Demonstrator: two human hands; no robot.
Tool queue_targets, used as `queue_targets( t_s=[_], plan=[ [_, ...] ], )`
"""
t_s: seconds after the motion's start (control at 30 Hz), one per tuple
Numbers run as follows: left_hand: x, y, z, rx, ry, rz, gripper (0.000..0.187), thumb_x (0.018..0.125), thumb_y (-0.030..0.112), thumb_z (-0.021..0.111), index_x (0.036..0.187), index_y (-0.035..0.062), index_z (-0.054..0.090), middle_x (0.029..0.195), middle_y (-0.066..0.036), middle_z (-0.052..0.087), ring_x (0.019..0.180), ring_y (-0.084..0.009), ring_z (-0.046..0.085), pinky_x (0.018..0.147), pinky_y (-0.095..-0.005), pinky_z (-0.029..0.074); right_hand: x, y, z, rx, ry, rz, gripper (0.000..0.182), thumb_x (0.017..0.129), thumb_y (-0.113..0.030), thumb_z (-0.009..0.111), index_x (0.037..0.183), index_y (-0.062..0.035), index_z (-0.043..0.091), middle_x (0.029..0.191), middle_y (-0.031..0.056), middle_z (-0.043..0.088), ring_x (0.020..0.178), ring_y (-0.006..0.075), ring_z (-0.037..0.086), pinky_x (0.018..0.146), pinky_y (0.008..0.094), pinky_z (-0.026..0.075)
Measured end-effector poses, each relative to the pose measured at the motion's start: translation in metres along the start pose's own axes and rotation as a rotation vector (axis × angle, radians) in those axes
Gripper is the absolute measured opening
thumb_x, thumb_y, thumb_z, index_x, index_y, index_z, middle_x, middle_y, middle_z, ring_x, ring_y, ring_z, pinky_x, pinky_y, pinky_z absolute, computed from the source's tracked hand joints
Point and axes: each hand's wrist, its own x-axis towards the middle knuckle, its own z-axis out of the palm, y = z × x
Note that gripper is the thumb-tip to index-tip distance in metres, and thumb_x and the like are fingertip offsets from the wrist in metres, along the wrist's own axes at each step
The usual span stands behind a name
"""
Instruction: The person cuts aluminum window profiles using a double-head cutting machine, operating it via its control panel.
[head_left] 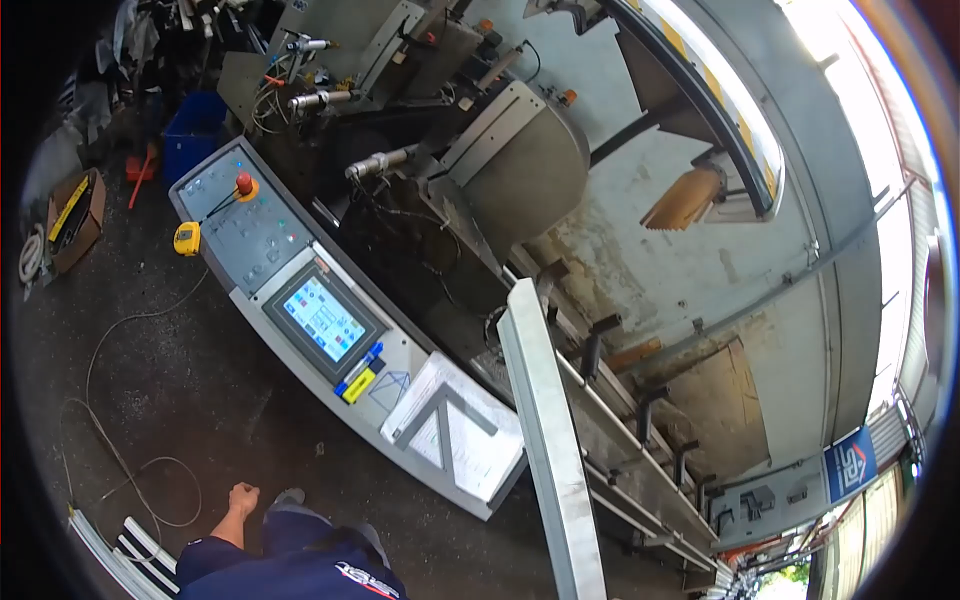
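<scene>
Low in the view, my left hand hangs beside my dark blue shirt, above the floor. Its fingers are curled in, and nothing shows in them. My right hand is out of view. A long pale metal profile slants up from the bottom edge, right of my body; what supports its lower end is out of frame. In front of me is a grey control panel with a lit touchscreen. Papers lie on it under a metal set square, beside a blue marker and a yellow highlighter.
A red stop button tops the panel, and a yellow tape measure hangs at its edge. Behind stands a machine with a large grey guard and a roller rail. Pale lengths and a thin cable lie at left.
</scene>
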Motion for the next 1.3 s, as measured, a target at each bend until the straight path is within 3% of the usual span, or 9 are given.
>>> queue_targets(
  t_s=[0.13,0.23,0.4,0.73,0.77,0.8,1.13,1.17,1.3],
  plan=[
    [0.012,0.017,0.027,-0.151,0.104,-0.056,0.036,0.084,0.027,0.068,0.109,0.0023,0.069,0.11,-0.02,0.069,0.109,-0.0321,0.065,0.095,-0.04,0.049,0.124,0.003,0.03,0.007,0.056,-0.113,0.047,0.069,-0.022,0.074,0.111,-0.0056,0.059,0.102,0.0165,0.06,0.102,0.0402,0.054,0.087,0.0474,0.048],
    [0.0,0.036,0.023,-0.228,0.199,0.012,0.035,0.086,0.026,0.066,0.112,0.0022,0.067,0.11,-0.019,0.069,0.108,-0.0311,0.065,0.093,-0.0392,0.049,0.235,0.036,0.107,0.018,0.144,-0.255,0.056,0.055,-0.028,0.08,0.096,-0.0026,0.051,0.095,0.0162,0.053,0.096,0.0381,0.052,0.08,0.0474,0.045],
    [-0.05,0.02,0.061,-0.457,0.433,0.016,0.03,0.09,0.023,0.063,0.111,0.0014,0.067,0.108,-0.016,0.069,0.104,-0.0268,0.065,0.091,-0.0361,0.048,0.41,0.005,0.144,0.183,0.099,-0.373,0.054,0.054,-0.022,0.081,0.094,-0.0019,0.052,0.098,0.0152,0.054,0.098,0.0363,0.053,0.08,0.0466,0.046],
    [-0.204,-0.109,0.211,-0.291,0.591,-0.41,0.033,0.083,0.02,0.067,0.106,-0.0036,0.067,0.1,-0.019,0.071,0.094,-0.0293,0.068,0.085,-0.0386,0.052,0.69,-0.093,0.223,0.179,0.05,-0.606,0.064,0.052,-0.029,0.086,0.102,-0.003,0.056,0.102,0.0151,0.058,0.099,0.0353,0.057,0.087,0.045,0.049],
    [-0.223,-0.102,0.215,-0.345,0.468,-0.456,0.047,0.086,0.031,0.065,0.121,-0.0012,0.06,0.118,-0.021,0.062,0.11,-0.0334,0.059,0.096,-0.0409,0.045,0.712,-0.108,0.23,0.169,0.039,-0.627,0.064,0.052,-0.029,0.086,0.103,-0.0031,0.057,0.104,0.0153,0.058,0.101,0.0356,0.057,0.088,0.045,0.05],
    [-0.251,-0.098,0.223,-0.401,0.347,-0.498,0.062,0.09,0.042,0.062,0.136,0.0013,0.052,0.136,-0.023,0.054,0.127,-0.0375,0.05,0.107,-0.0433,0.039,0.729,-0.122,0.235,0.189,0.051,-0.651,0.064,0.052,-0.029,0.086,0.103,-0.0031,0.057,0.104,0.0153,0.058,0.101,0.0356,0.057,0.088,0.045,0.05],
    [-0.305,-0.024,0.228,-0.41,0.651,-0.511,0.057,0.093,0.037,0.062,0.134,-0.0015,0.052,0.137,-0.025,0.052,0.127,-0.0374,0.048,0.108,-0.0434,0.038,0.829,-0.253,0.281,0.27,-0.078,-0.586,0.074,0.043,-0.031,0.093,0.105,0.0024,0.068,0.113,0.0219,0.067,0.11,0.0358,0.063,0.092,0.0428,0.052],
    [-0.306,-0.014,0.226,-0.432,0.651,-0.495,0.058,0.093,0.039,0.062,0.134,-0.0013,0.052,0.137,-0.024,0.052,0.127,-0.0377,0.048,0.108,-0.0438,0.038,0.835,-0.26,0.283,0.275,-0.147,-0.551,0.085,0.046,-0.031,0.095,0.117,0.0006,0.063,0.118,0.0203,0.063,0.113,0.0353,0.059,0.097,0.0432,0.049],
    [-0.294,0.009,0.216,-0.354,0.54,-0.493,0.057,0.092,0.041,0.062,0.135,0.0029,0.053,0.138,-0.022,0.052,0.128,-0.038,0.048,0.108,-0.0448,0.037,0.833,-0.276,0.296,0.333,-0.053,-0.63,0.082,0.048,-0.032,0.093,0.118,-0.0041,0.062,0.121,0.0187,0.06,0.118,0.0354,0.054,0.099,0.0433,0.047]
  ],
)
